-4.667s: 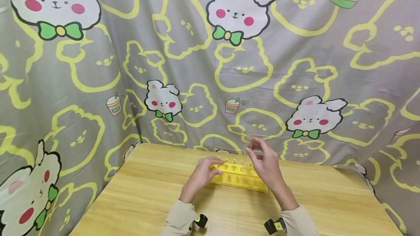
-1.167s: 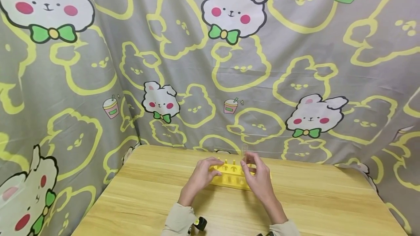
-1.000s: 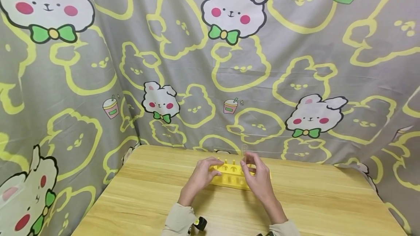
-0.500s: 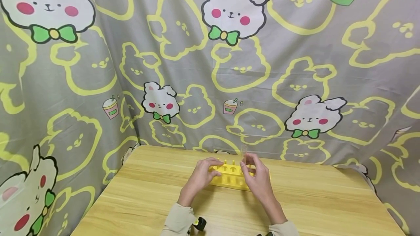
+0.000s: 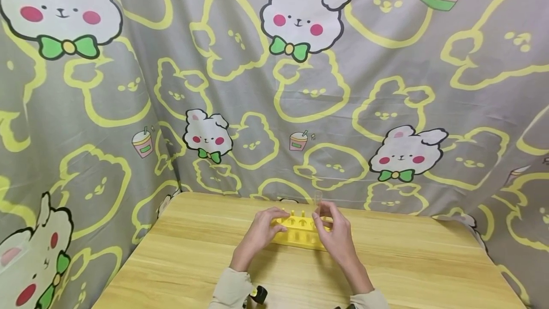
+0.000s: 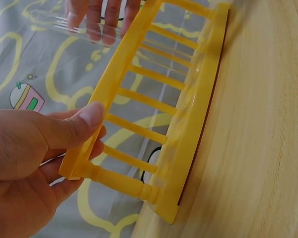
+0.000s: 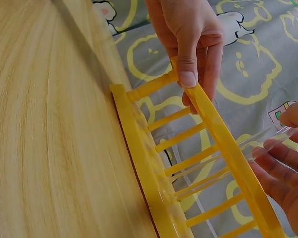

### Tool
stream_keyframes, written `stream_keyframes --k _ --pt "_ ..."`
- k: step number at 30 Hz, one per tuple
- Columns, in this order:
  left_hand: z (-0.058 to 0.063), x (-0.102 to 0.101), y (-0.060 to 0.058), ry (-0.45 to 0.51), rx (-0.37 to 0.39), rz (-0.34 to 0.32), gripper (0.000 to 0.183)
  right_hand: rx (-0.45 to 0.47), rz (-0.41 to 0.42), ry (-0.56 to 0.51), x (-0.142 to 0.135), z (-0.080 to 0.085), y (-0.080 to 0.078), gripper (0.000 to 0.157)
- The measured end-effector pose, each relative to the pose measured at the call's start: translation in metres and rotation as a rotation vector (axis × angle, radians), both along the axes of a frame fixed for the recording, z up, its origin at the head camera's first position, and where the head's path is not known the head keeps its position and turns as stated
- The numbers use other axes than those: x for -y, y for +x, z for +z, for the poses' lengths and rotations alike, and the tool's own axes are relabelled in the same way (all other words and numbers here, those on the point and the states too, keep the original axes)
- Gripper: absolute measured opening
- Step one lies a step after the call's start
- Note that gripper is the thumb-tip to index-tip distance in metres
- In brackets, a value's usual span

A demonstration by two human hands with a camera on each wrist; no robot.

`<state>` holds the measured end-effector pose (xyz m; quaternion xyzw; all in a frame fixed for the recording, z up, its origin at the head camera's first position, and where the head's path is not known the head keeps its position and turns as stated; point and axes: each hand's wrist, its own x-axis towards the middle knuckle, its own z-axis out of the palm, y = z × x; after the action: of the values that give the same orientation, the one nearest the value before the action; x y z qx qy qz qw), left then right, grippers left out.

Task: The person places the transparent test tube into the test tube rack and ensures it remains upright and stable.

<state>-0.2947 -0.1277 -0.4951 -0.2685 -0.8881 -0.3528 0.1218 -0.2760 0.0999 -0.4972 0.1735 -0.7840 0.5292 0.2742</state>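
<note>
A yellow test tube rack (image 5: pixel 296 238) stands on the wooden table, with a row of holes along its top bar and thin posts below. My left hand (image 5: pixel 259 231) grips the rack's left end, thumb on the near side of the top bar, as the left wrist view shows. A clear test tube (image 5: pixel 318 197) passes down through a hole, its lower part visible between the posts in the right wrist view. My right hand (image 5: pixel 336 229) pinches the tube's upper part just above the top bar. In the head view this hand hides the rack's right part.
The light wooden table (image 5: pixel 206 252) extends on both sides of the rack. Behind it and to the left hangs a grey curtain (image 5: pixel 253 85) with rabbit prints. A small black wrist camera (image 5: pixel 259 294) sits by the left cuff.
Since the earliest frame, my right hand has lowered the test tube from a tilted position higher above the rack into a hole. Over the last second both hands stay almost still.
</note>
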Motion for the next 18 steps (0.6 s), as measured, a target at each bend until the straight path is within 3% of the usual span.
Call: stream_keyframes --k 10,18 --pt "-0.0005 0.0024 -0.0040 0.005 -0.022 -0.038 0.036 0.000 0.003 0.000 -0.0009 -0.0026 -0.0029 0.028" --pt "0.0026 0.0047 -0.0044 0.024 -0.027 -0.022 0.038 -0.005 0.012 0.003 -0.0025 -0.0021 -0.0039 0.028"
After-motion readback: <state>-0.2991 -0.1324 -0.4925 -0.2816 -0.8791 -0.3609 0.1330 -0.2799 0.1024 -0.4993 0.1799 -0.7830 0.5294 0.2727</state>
